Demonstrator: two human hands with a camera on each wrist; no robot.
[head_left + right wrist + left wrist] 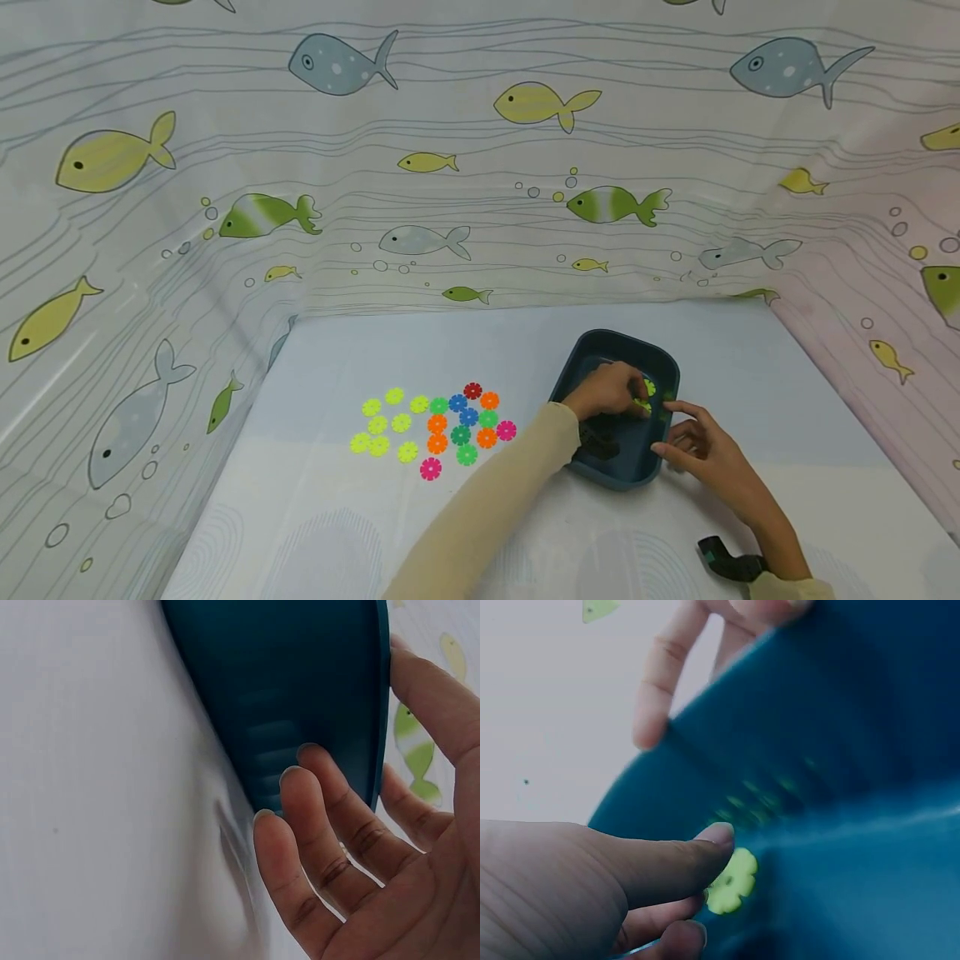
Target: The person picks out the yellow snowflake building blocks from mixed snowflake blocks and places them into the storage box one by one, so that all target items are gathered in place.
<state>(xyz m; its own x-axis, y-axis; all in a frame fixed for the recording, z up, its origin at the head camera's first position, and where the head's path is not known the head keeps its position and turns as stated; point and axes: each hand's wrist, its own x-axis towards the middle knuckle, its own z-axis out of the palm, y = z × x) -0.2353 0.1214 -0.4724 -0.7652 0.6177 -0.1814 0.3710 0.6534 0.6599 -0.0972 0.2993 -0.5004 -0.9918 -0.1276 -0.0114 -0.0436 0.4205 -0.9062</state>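
Observation:
Inside a dark blue plastic tub (626,479), my left hand (609,390) pinches a yellow-green flower-shaped disc (739,881) between thumb and fingers. Yellow-green (649,387) shows beside the fingertips in the head view; how many discs are there is hard to tell. My right hand (705,446) holds the tub's right side, its thumb and index finger at the rim and the other fingers curled against the outer wall (277,697). The tub stands slightly turned on the white table. My left hand and sleeve cover part of its inside.
Left of the tub lie several loose flower-shaped discs: yellow-green (401,423), orange (437,443), blue (468,417), green (467,454), pink (431,469) and red (472,391). A black wrist camera (727,562) sits on my right wrist. Fish-patterned sheeting (450,200) surrounds the table (360,517).

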